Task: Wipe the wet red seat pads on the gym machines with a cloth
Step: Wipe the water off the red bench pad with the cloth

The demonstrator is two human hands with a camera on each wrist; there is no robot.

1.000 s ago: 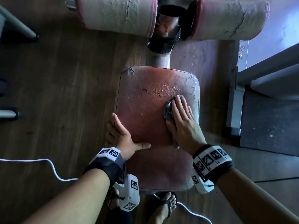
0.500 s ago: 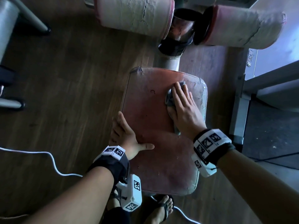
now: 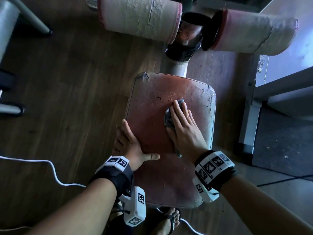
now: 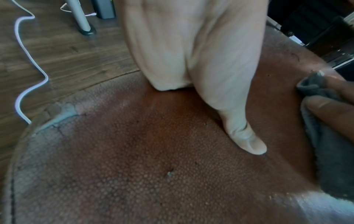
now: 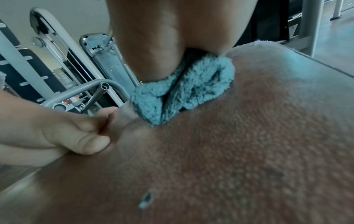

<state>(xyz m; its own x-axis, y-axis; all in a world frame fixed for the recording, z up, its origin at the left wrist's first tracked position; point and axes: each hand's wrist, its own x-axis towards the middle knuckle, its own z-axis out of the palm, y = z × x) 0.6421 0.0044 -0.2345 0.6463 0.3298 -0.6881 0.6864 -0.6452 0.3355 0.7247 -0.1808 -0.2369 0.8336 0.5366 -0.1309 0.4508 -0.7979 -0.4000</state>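
Note:
The worn red seat pad (image 3: 149, 102) fills the middle of the head view, with small water drops (image 3: 171, 95) near its far centre. My right hand (image 3: 183, 126) lies flat, fingers straight, pressing a grey-blue fluffy cloth (image 3: 167, 118) onto the pad just right of the drops. In the right wrist view the cloth (image 5: 184, 91) bunches out from under the palm. My left hand (image 3: 130, 145) rests on the pad's left edge, thumb (image 4: 247, 144) stretched across the top and fingers along the side. The pad (image 4: 134, 166) is cracked at its edges.
Two cracked roller pads (image 3: 138, 17) (image 3: 254, 36) sit beyond the seat on a post. A white cable (image 3: 54, 172) trails over the wooden floor at left. A grey metal frame (image 3: 250, 116) and a dark mat (image 3: 284, 141) lie to the right. My sandalled foot (image 3: 169, 221) is under the near edge.
My right hand slid the cloth up the pad's right side, then left toward the far centre. The left hand stayed on the left edge. The head camera shifted a little.

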